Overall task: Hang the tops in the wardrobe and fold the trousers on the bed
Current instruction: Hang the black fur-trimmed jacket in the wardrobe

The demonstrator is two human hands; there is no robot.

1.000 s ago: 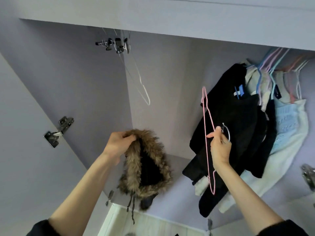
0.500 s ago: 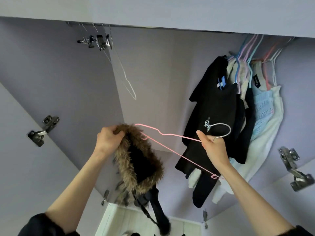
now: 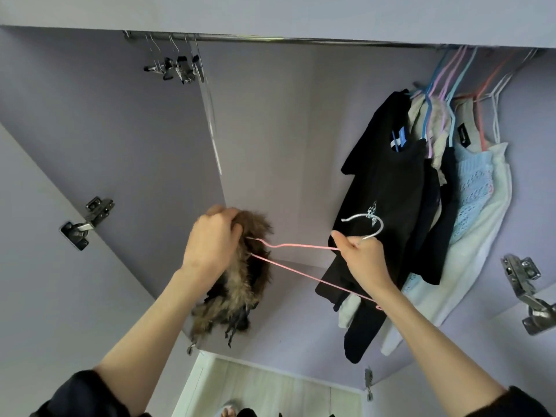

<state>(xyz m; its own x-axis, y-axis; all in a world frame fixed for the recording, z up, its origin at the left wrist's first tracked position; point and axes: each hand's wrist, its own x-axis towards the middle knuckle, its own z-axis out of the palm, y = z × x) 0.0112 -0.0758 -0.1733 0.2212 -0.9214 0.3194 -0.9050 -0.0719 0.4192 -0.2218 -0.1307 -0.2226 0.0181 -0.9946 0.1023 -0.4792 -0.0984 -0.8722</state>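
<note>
The pink hanger point(image 3: 304, 245) lies almost level in mid-air in front of the open wardrobe point(image 3: 301, 121), long axis running left to right, silver hook point(image 3: 365, 225) out at the right end and curling upward. Its left shoulder tip is buried in the fur-trimmed top point(image 3: 240, 278), which dangles bunched, fur collar uppermost. The left hand point(image 3: 212, 242) grips that collar, fingers curled over the fur. The right hand point(image 3: 362, 260) pinches the hanger's neck just below the hook. Behind, dark and pale tops point(image 3: 400, 188) hang from the rail point(image 3: 301, 40) on coloured hangers; empty clip hangers point(image 3: 177, 67) sit at the rail's left.
</note>
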